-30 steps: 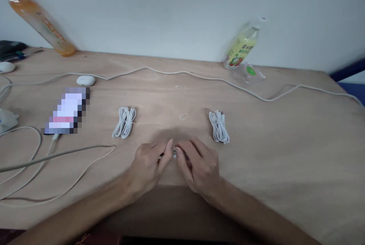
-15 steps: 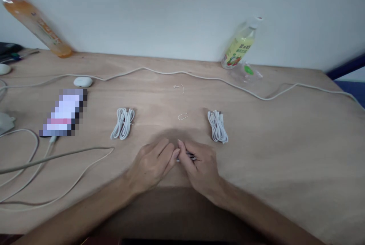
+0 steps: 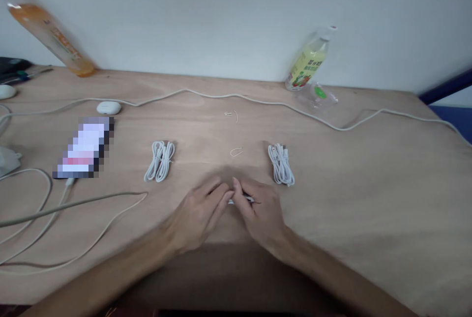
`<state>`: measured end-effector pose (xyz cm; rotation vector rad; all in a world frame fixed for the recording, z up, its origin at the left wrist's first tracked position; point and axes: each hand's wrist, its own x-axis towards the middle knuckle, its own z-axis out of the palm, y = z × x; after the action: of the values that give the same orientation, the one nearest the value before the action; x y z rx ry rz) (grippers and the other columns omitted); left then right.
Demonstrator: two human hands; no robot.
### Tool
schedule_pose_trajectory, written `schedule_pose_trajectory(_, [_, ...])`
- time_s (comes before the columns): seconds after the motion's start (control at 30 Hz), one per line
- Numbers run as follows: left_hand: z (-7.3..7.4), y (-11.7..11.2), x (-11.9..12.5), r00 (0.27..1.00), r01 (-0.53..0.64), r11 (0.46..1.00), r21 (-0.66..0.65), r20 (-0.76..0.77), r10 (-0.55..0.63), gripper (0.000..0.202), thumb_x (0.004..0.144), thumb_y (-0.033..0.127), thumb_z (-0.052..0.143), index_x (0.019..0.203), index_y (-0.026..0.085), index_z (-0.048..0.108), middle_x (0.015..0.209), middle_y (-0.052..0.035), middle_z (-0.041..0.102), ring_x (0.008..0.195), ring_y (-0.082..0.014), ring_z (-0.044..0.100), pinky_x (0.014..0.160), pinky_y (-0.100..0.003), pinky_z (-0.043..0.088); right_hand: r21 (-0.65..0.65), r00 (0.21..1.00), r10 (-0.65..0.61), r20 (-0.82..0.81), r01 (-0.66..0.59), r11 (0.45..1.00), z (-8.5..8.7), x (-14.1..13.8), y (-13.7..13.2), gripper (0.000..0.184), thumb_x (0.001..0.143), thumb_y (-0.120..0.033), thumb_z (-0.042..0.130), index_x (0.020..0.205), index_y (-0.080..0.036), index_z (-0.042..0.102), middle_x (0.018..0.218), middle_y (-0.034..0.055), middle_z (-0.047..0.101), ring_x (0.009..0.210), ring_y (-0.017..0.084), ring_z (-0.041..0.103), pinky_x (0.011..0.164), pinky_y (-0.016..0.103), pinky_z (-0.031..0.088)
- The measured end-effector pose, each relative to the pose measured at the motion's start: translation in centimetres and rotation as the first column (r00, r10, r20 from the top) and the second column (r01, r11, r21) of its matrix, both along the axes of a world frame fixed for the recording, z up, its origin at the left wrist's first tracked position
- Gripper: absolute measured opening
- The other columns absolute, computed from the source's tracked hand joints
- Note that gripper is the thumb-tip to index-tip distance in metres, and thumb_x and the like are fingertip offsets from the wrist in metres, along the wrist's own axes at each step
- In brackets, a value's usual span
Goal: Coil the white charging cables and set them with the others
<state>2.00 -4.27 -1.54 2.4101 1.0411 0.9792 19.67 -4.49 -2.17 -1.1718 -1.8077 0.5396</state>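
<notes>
Left hand (image 3: 199, 215) and right hand (image 3: 263, 217) together, I clamp a mostly hidden white cable (image 3: 250, 199) between them, probably to keep it bunched, with one coiled cable (image 3: 159, 162) at their ten o'clock and another coil (image 3: 281, 164) at two, likely for room.

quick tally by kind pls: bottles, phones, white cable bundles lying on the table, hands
Bottles: 2 (orange bottle, yellow-green bottle)
Phone: 1
White cable bundles: 2 (left bundle, right bundle)
Hands: 2 (left hand, right hand)
Total: 7
Uncounted: held white item, mostly hidden
</notes>
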Motion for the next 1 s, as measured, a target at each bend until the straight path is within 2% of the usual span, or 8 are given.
schedule_pose_trajectory(0.17, [0.3, 0.8, 0.1, 0.982, -0.02, 0.954, 0.299, -0.176, 0.075, 0.036, 0.119, 0.025, 0.032, 0.116, 0.014, 0.066, 0.094, -0.0075, 0.069, 0.08, -0.02, 0.061, 0.069, -0.032, 0.053, -0.352, 0.978, -0.053, -0.203, -0.023, 0.936, 0.7, 0.2, 0.6, 0.047, 0.105, -0.036, 0.05, 0.06, -0.023, 0.043, 0.054, -0.0054, 0.038, 0.051, 0.011, 0.035, 0.049, 0.027, 0.026])
schedule_pose_trajectory(0.4, [0.8, 1.1, 0.1, 0.937, 0.052, 0.888, 0.457, -0.331, 0.115, 0.04, 0.12, 0.026, 0.032, 0.099, 0.014, 0.064, 0.075, -0.0035, 0.063, 0.071, -0.0227, 0.055, 0.066, -0.036, 0.041, -0.541, 0.935, -0.036, -0.352, -0.172, 0.823, 0.4, 0.0, 0.7, 0.053, 0.104, -0.047, 0.051, 0.056, -0.024, 0.043, 0.051, -0.0067, 0.03, 0.049, 0.011, 0.028, 0.048, 0.028, 0.026])
schedule_pose_trajectory(0.5, [0.4, 0.9, 0.1, 0.949, 0.023, 0.936, 0.351, -0.303, 0.09, 0.048, 0.121, 0.028, 0.027, 0.086, 0.02, 0.057, 0.072, -0.0017, 0.063, 0.066, -0.0203, 0.054, 0.066, -0.035, 0.04, -0.431, 0.969, -0.004, -0.246, -0.105, 0.896, 0.2, 0.3, 0.6, 0.052, 0.107, -0.037, 0.05, 0.058, -0.023, 0.044, 0.054, -0.006, 0.035, 0.05, 0.011, 0.033, 0.049, 0.028, 0.026])
schedule_pose_trajectory(0.6, [0.3, 0.5, 0.2, 0.975, -0.026, 0.996, 0.089, -0.217, 0.045, 0.048, 0.121, 0.031, 0.024, 0.086, 0.021, 0.054, 0.073, 0.0002, 0.064, 0.063, -0.0181, 0.055, 0.07, -0.035, 0.044, -0.042, 1.0, -0.019, -0.025, 0.018, 0.999, 0.1, 0.7, 0.7, 0.047, 0.109, -0.022, 0.053, 0.062, -0.022, 0.047, 0.059, -0.0049, 0.042, 0.054, 0.011, 0.04, 0.053, 0.028, 0.03])
schedule_pose_trajectory(0.73, [0.9, -0.1, 0.2, 0.999, 0.0, 0.959, -0.282, -0.041, -0.012, 0.044, 0.121, 0.032, 0.027, 0.09, 0.021, 0.057, 0.078, 0.0005, 0.067, 0.071, -0.0189, 0.062, 0.08, -0.038, 0.05, 0.392, 0.973, -0.087, 0.213, -0.003, 0.92, 0.2, 1.0, 0.9, 0.042, 0.109, -0.013, 0.054, 0.068, -0.021, 0.056, 0.064, -0.0014, 0.054, 0.059, 0.014, 0.047, 0.058, 0.031, 0.036])
schedule_pose_trajectory(0.87, [1.1, -0.2, 0.1, 0.996, 0.077, 0.89, -0.449, 0.083, -0.044, 0.042, 0.12, 0.031, 0.031, 0.088, 0.022, 0.057, 0.083, 0.0, 0.067, 0.077, -0.0187, 0.064, 0.08, -0.036, 0.053, 0.44, 0.961, -0.104, 0.256, -0.02, 0.898, 0.2, 0.7, 0.8, 0.045, 0.108, -0.008, 0.049, 0.065, -0.024, 0.05, 0.058, -0.0029, 0.05, 0.056, 0.014, 0.043, 0.057, 0.033, 0.033])
schedule_pose_trajectory(0.93, [0.8, -0.1, 0.1, 0.997, 0.079, 0.927, -0.367, 0.05, -0.065, 0.04, 0.119, 0.026, 0.032, 0.088, 0.021, 0.056, 0.081, -0.0001, 0.065, 0.076, -0.0182, 0.062, 0.076, -0.034, 0.052, 0.376, 0.975, -0.076, 0.21, -0.008, 0.927, 0.2, 0.5, 0.6, 0.044, 0.107, -0.007, 0.048, 0.067, -0.024, 0.048, 0.059, -0.004, 0.049, 0.054, 0.013, 0.041, 0.055, 0.032, 0.032])
schedule_pose_trajectory(1.0, [0.5, -0.1, 0.1, 0.997, 0.033, 0.994, -0.107, -0.066, -0.04, 0.038, 0.118, 0.022, 0.032, 0.092, 0.019, 0.06, 0.082, -0.0018, 0.064, 0.074, -0.0191, 0.058, 0.074, -0.035, 0.049, 0.251, 0.986, -0.054, 0.155, 0.014, 0.968, 0.3, 0.4, 0.5, 0.042, 0.106, -0.008, 0.049, 0.066, -0.024, 0.045, 0.058, -0.0053, 0.046, 0.052, 0.011, 0.038, 0.053, 0.03, 0.029])
